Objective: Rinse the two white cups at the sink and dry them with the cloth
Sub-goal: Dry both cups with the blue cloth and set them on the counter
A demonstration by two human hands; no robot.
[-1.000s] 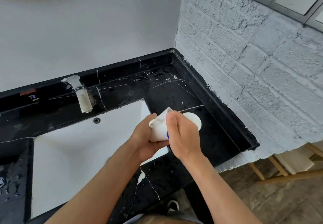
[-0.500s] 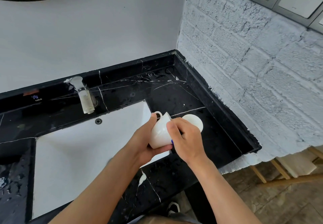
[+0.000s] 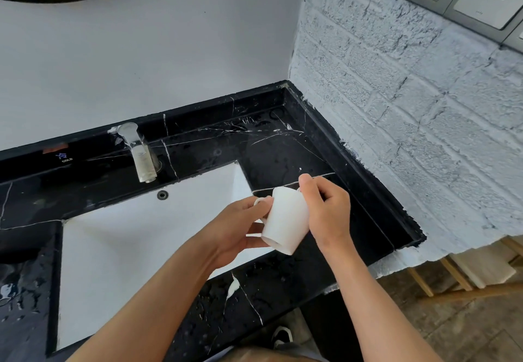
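I hold one white cup [image 3: 285, 219] tilted above the sink's [image 3: 135, 248] right corner, beside the black tabletop [image 3: 297, 149]. My left hand [image 3: 240, 228] pinches its handle; my right hand [image 3: 325, 211] curls around its side.

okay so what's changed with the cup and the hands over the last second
The white ceramic cup has been turned over: its mouth now points down toward the person, its base up. The left hand shifted to the handle side; the right hand still grips the far side, now covering the second white cup behind. The chrome faucet and white sink basin are unchanged.
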